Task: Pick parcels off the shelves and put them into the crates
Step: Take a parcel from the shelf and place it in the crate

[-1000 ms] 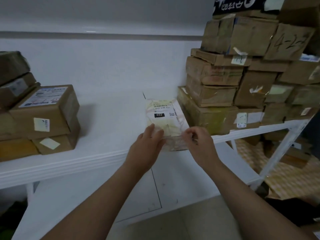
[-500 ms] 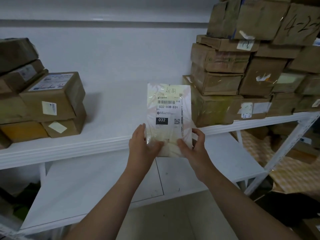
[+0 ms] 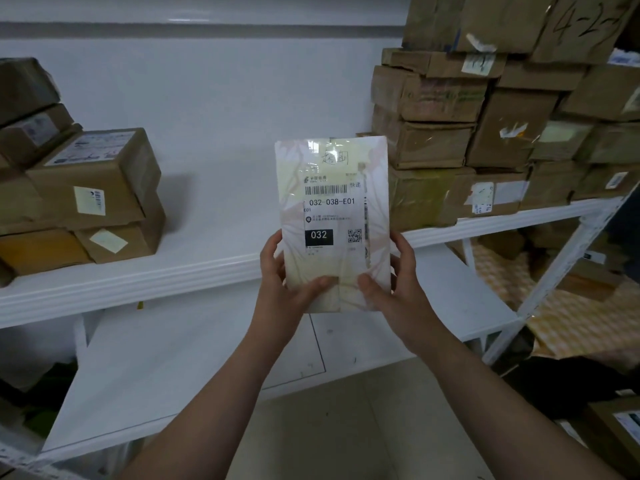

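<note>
A flat pale parcel (image 3: 332, 188) in glossy wrap, with a label reading 032-038-E01 and a black 032 tag, stands upright in front of me, clear of the white shelf (image 3: 207, 268). My left hand (image 3: 282, 282) grips its lower left edge, thumb across the front. My right hand (image 3: 394, 282) grips the lower right edge in the same way. No crate is in view.
Brown cardboard boxes (image 3: 93, 192) are stacked on the shelf at the left. A taller pile of taped boxes (image 3: 485, 126) fills the shelf at the right. A lower white shelf (image 3: 194, 362) sits below. More boxes and yellow patterned wrap (image 3: 571, 317) lie at lower right.
Both hands have lifted the parcel off the shelf and tipped it upright, label toward me, closer to the camera.
</note>
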